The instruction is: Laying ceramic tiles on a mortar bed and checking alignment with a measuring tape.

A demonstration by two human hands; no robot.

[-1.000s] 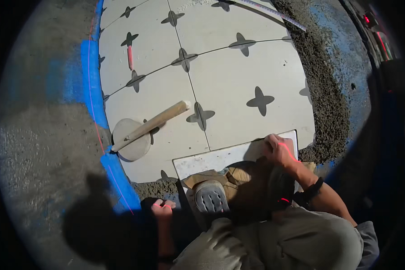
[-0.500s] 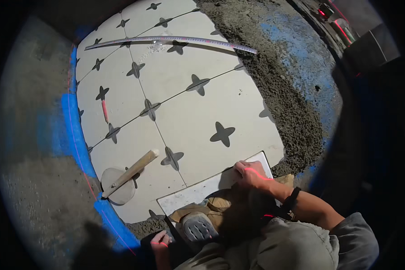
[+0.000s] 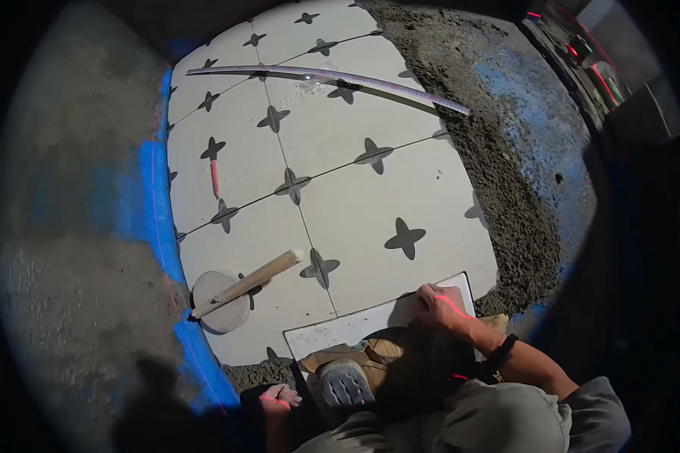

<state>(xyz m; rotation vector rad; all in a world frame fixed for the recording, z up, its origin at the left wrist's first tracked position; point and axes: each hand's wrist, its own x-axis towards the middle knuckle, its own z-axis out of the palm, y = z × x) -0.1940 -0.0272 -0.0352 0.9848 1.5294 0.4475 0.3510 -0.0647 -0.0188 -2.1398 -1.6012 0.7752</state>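
The person's right hand [image 3: 440,303] lay toward 4 o'clock, fingers bent over the far edge of a white panel [image 3: 332,332], near its corner; whether it gripped could not be told. The panel sat between 5 and 6 o'clock. The left hand [image 3: 281,398], its fingers loosely curled, was between 6 and 7, near a grey shoe [image 3: 345,383]; whether it held anything could not be told. At 8, a wooden handle [image 3: 261,278] lay across a grey disc [image 3: 213,287] on the patterned tiles [image 3: 431,174]. A red stick [image 3: 214,179] lay toward 10, a measuring strip [image 3: 370,80] at 12, and coarse mortar [image 3: 521,226] at 3.
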